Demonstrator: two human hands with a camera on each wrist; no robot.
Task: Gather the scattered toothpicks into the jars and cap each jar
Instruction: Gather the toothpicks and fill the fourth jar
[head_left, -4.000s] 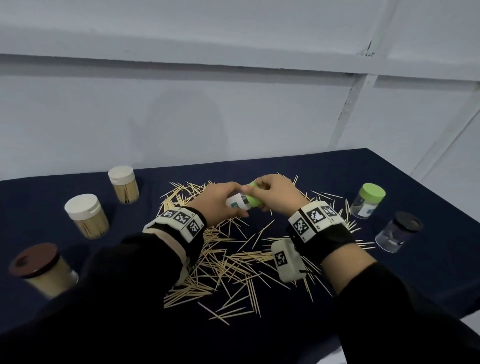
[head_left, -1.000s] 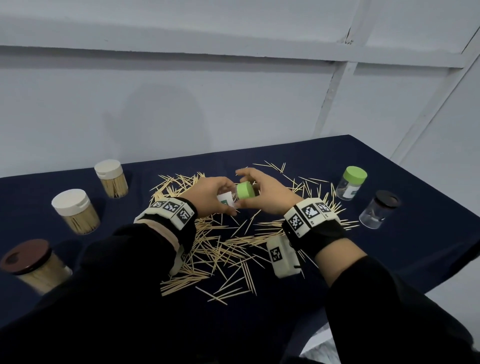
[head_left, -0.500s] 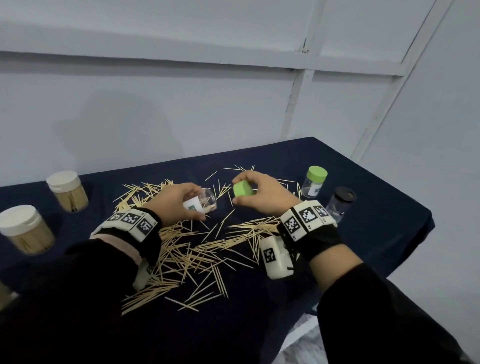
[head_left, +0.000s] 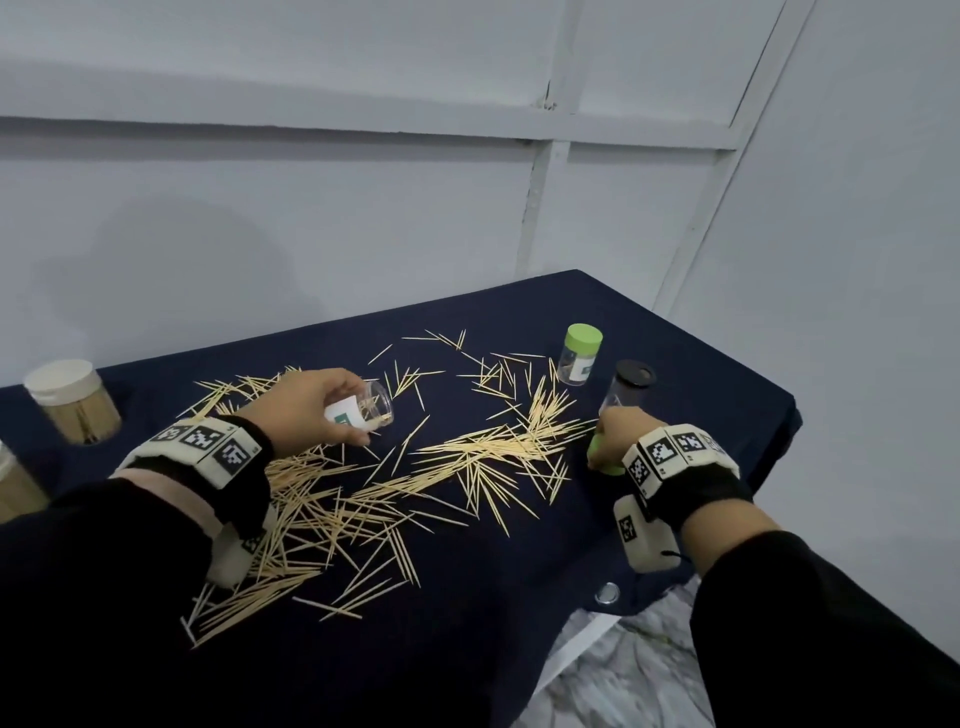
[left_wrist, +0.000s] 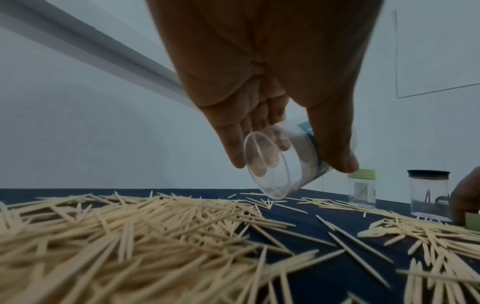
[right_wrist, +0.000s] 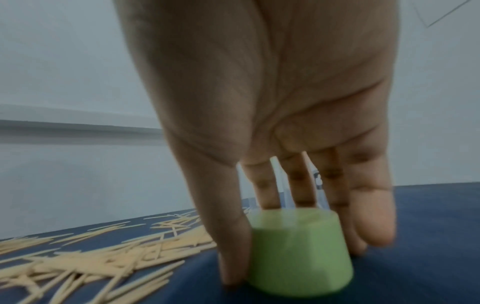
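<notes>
My left hand (head_left: 311, 405) (left_wrist: 293, 144) grips a small clear jar (head_left: 363, 410) (left_wrist: 280, 164) with a white and teal label, uncapped and tilted with its mouth to the right above the table. My right hand (head_left: 618, 436) (right_wrist: 291, 236) holds the green cap (head_left: 605, 460) (right_wrist: 298, 255) between thumb and fingers, its lower rim on the dark blue cloth (head_left: 467, 623) near the right edge. Scattered toothpicks (head_left: 395, 483) (left_wrist: 130, 236) (right_wrist: 91, 251) lie in a wide heap between and below both hands.
A green-capped clear jar (head_left: 579, 361) (left_wrist: 361, 188) and a black-capped clear jar (head_left: 629, 387) (left_wrist: 428, 195) stand just beyond my right hand. A white-capped jar full of toothpicks (head_left: 72, 400) stands at the far left. The table's right edge (head_left: 727, 519) drops off close to my right wrist.
The green cap came off the small jar. My right hand carried it right and down to the cloth, while my left hand kept the open jar tilted. My head view swung right.
</notes>
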